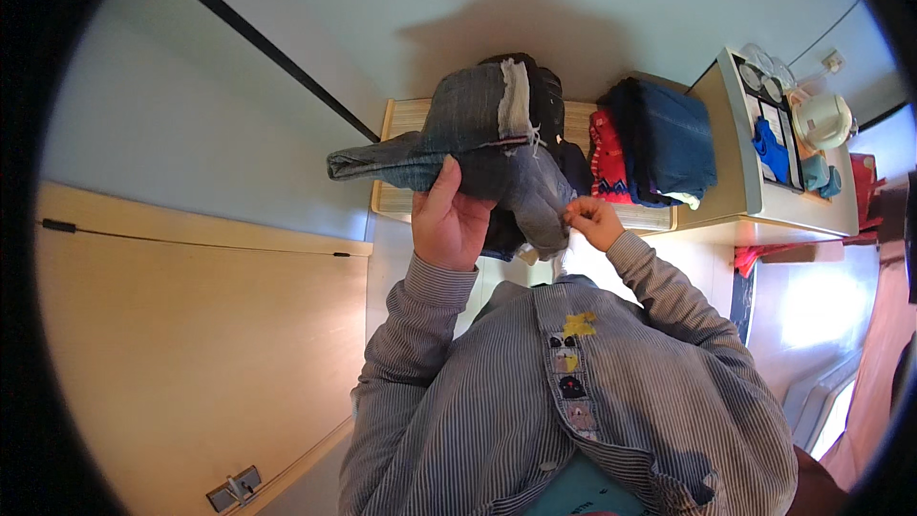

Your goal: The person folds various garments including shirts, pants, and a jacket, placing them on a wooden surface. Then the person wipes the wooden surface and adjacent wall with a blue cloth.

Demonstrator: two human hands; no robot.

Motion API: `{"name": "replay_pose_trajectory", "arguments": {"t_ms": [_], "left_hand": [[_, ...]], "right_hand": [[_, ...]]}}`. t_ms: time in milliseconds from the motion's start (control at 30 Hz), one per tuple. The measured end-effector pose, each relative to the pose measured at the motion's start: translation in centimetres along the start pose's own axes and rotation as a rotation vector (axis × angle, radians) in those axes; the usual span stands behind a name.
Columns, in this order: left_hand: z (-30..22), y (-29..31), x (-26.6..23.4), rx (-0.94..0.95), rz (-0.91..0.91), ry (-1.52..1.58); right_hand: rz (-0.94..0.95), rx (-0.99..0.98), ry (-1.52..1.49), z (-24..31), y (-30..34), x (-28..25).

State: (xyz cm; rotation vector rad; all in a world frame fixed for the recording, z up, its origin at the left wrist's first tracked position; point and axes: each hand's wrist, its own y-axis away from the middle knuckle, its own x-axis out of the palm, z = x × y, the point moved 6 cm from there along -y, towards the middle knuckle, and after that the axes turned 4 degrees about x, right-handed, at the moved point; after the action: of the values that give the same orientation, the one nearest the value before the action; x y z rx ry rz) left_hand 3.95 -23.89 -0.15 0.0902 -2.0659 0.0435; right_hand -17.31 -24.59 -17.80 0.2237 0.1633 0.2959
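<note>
A pair of faded blue-grey jeans (465,107) with a frayed pale edge hangs bunched in front of me, above a slatted wooden bench (411,115). My left hand (453,222) is under the denim, its thumb pressed on the near side and its fingers partly hidden behind the cloth. At the right, my right hand (593,222) pinches the greyer, drooping end of the jeans between thumb and fingertips. Dark clothing (548,96) sits behind and under the jeans, partly covered by them.
Right on the bench lies a stack of folded dark denim (669,139) beside a red patterned garment (608,158). A cabinet (726,105) beyond bears a white kettle (821,121), cups and a blue cloth (770,148). A wooden door (201,344) stands at left.
</note>
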Motion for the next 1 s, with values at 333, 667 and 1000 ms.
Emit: {"name": "replay_pose_trajectory", "arguments": {"t_ms": [333,667,1000], "left_hand": [[-0.4,8.6,-13.8,-0.335,-0.369,-0.249],[-4.7,4.5,-19.5,0.126,-0.253,-0.932],[1.0,5.9,-22.1,-0.114,0.280,-1.272]], "right_hand": [[-0.058,-0.240,-0.798,12.6,0.1,-1.7],[0.793,-0.158,-0.690,19.7,5.2,12.2],[1.123,-0.187,-0.639,20.8,7.9,14.8]]}}
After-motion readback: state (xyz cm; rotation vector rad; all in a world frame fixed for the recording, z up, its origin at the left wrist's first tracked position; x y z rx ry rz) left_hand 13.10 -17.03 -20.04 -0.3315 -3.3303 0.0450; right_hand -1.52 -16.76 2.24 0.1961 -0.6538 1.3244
